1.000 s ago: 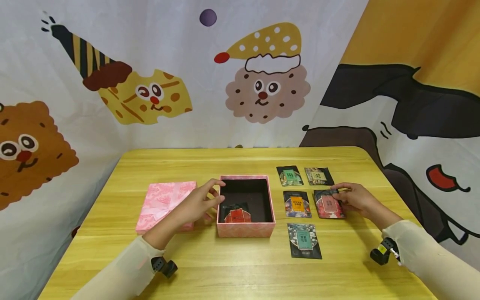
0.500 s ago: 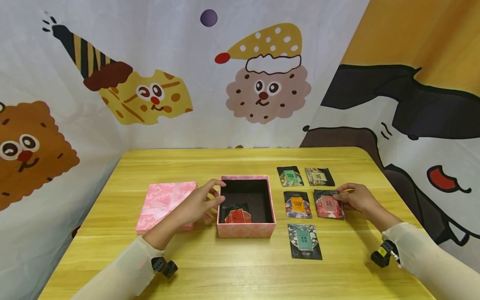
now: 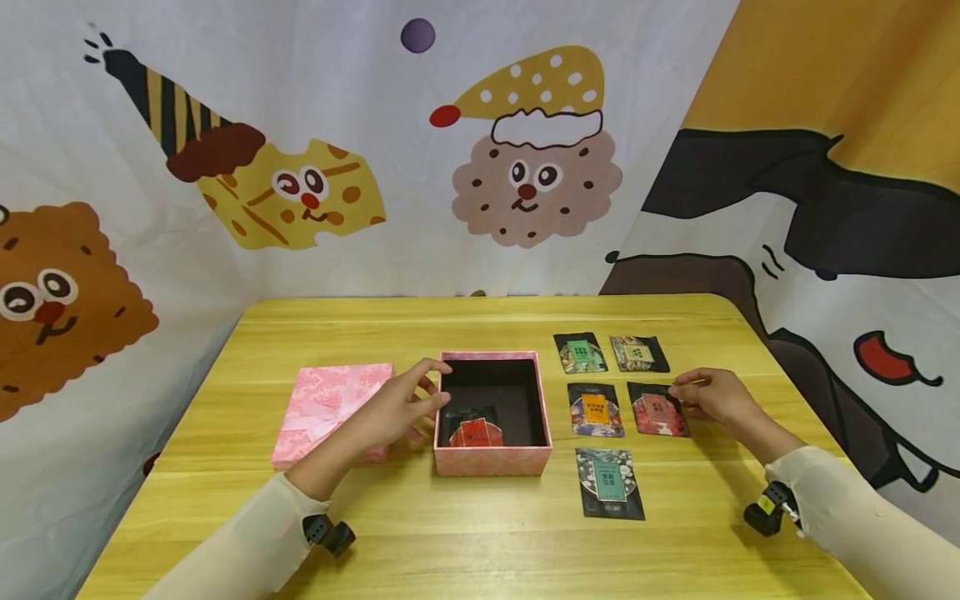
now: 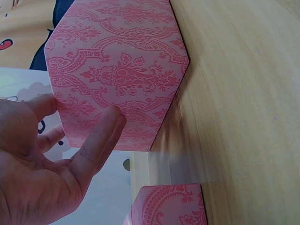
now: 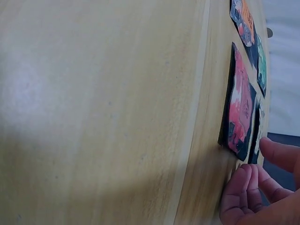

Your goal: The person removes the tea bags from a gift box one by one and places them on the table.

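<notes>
On the left wall of the open pink box [image 3: 492, 460], my left hand [image 3: 390, 408] holds the rim. In the left wrist view, two fingertips [image 4: 114, 112] lie against the box's patterned outer side, and other fingers reach over its edge. A black sachet with a red label [image 3: 476, 432] lies inside the box. At the right, my right hand [image 3: 716, 396] is beside a sachet with a pink label [image 3: 657, 408], which lies on the table. The right wrist view has these fingers [image 5: 236, 190] loosely bent just off the sachet's edge, holding nothing.
A pink lid with a ribbon bow [image 3: 330, 408] lies left of the box. Right of the box are sachets with green [image 3: 581, 352], cream [image 3: 639, 353], orange [image 3: 595, 408] and teal [image 3: 610, 482] labels. A printed cloth [image 3: 315, 275] hangs behind the table.
My right hand has drawn slightly right, its fingertips off the pink-labelled sachet, whose raised upper edge now sits lower. My left hand and the box have stayed put.
</notes>
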Demonstrator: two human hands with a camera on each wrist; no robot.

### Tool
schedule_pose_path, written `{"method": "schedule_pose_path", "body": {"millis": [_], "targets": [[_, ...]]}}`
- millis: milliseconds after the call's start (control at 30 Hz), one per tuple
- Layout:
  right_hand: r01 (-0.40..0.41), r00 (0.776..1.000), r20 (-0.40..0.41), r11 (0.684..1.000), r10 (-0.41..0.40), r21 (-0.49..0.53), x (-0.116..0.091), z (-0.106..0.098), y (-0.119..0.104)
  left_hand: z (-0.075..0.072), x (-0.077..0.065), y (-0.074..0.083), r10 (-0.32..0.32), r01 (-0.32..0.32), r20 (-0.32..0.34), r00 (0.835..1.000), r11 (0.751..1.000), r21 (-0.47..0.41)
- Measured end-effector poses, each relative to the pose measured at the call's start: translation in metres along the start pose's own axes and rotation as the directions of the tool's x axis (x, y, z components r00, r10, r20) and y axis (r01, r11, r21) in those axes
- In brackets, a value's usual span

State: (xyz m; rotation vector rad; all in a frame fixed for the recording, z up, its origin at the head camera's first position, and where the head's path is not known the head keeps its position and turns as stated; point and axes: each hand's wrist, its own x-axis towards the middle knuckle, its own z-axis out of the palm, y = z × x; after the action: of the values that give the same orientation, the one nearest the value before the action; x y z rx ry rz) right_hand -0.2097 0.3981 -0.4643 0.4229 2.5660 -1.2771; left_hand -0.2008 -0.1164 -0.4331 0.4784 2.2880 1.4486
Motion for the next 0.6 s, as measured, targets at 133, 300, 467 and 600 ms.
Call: {"method": "schedule_pose_path", "body": {"millis": [133,300,467,600], "targets": [[-0.011,1.000,0.002,1.000,0.011,0.003,-0.001,0.000,-0.003,0.000,0.000,0.000,0.001,-0.001,-0.004,1.000,1.000,-0.002],[-0.031,0.999,0.019,0.999,0.030,0.028,-0.004,-0.002,-0.009,0.001,0.000,-0.001,-0.004,0.004,-0.002,1.000,1.000,-0.008],[-0.034,0.998,0.052,0.996,0.030,0.080,-0.007,-0.004,-0.015,0.001,0.001,-0.001,-0.004,0.004,-0.003,1.000,1.000,-0.008],[-0.024,0.996,0.083,0.993,0.015,0.113,-0.007,-0.001,-0.020,0.000,0.000,0.000,0.000,0.000,-0.003,1.000,1.000,-0.006]]}}
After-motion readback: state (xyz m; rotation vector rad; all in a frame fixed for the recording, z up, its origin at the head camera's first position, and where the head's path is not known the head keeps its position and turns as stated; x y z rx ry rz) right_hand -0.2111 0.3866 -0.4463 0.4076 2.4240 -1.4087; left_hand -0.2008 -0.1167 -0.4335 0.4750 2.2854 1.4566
